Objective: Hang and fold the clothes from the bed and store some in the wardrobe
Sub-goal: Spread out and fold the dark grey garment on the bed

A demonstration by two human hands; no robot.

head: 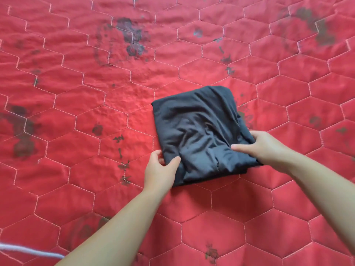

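Folded dark garment (199, 131) flat on red quilt (76, 131), long axis near-to-far; left hand (160, 169), right hand (263, 146) grip near corners

Two bare forearms reach into view from below, each ending in one of the hands: the left hand (160, 168) and the right hand (263, 147). No sleeve covers either forearm up to the frame's lower edge. The wrists behind the hands are uncovered, the fingers plain. Fingernails are short; the left hand's thumb (173, 162) shows one.
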